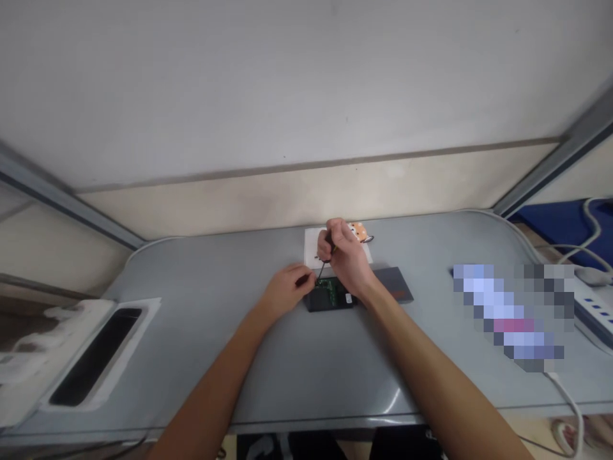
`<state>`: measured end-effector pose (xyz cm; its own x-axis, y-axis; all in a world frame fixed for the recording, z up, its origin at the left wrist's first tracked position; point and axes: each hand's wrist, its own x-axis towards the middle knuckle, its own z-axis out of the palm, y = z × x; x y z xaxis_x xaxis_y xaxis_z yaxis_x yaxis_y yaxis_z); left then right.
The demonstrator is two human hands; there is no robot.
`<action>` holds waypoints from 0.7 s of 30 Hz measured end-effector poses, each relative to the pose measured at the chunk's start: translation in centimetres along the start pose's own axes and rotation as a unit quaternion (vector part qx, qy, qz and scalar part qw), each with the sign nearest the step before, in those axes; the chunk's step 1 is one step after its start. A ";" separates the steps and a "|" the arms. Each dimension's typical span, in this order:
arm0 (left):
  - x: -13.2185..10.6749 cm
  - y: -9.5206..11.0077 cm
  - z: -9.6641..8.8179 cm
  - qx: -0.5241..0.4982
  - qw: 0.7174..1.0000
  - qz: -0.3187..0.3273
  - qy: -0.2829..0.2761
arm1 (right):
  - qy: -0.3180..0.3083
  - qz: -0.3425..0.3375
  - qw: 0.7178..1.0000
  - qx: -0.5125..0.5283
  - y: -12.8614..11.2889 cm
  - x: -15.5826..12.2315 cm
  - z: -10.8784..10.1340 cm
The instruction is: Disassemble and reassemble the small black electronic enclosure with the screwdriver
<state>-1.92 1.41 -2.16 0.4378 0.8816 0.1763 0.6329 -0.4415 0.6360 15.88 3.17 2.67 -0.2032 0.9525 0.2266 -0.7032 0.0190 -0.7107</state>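
In the head view, the right hand point(347, 248) clenches a thin tool point(321, 271) over the circuit board point(331, 291) on the table point(201, 275); whether the left hand point(282, 291), at its corner, pinches anything is unclear. A skidding tip could scratch the board.

Right hand point(345, 250) grips slim tool point(322, 271) – tip at circuit board point(331, 289) – left hand point(286, 289) alongside.

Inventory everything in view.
table: 1, grey, beneath
circuit unit: 1, black-green, centre
tool: 1, dark, above unit
panel: 1, grey, right of unit
sheet: 1, white, behind unit
patterned item: 1, orange, by sheet
slab: 1, black, left
things: several, white, far left
pixelated object: 1, bluish, right
power strip: 1, white, right
cables: several, white, right
surface: 1, blue, far right
wall: 1, pale, back
left hand: 1, bare, at unit
right hand: 1, bare, gripping tool
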 end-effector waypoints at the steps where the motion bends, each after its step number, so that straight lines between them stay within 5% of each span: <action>1: 0.0 0.0 0.0 0.002 1.000 0.000 0.000 | -0.003 -0.003 1.000 -0.011 -0.1 0.0 -0.2; 6: 0.0 0.0 -0.1 0.005 1.000 0.004 -0.004 | -0.022 0.007 0.997 -0.073 -0.6 0.4 -1.3; 16: 0.1 -0.2 0.1 0.002 1.000 0.009 0.003 | 0.006 -0.015 1.000 -0.019 0.0 0.0 -0.2; 21: 0.1 0.0 0.0 0.000 1.000 0.005 -0.004 | -0.035 0.010 0.998 -0.061 -0.7 0.1 -0.7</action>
<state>-1.91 1.50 -2.12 0.4491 0.8759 0.1764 0.6285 -0.4500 0.6344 16.86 3.44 2.69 -0.2664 0.9300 0.2533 -0.6115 0.0401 -0.7902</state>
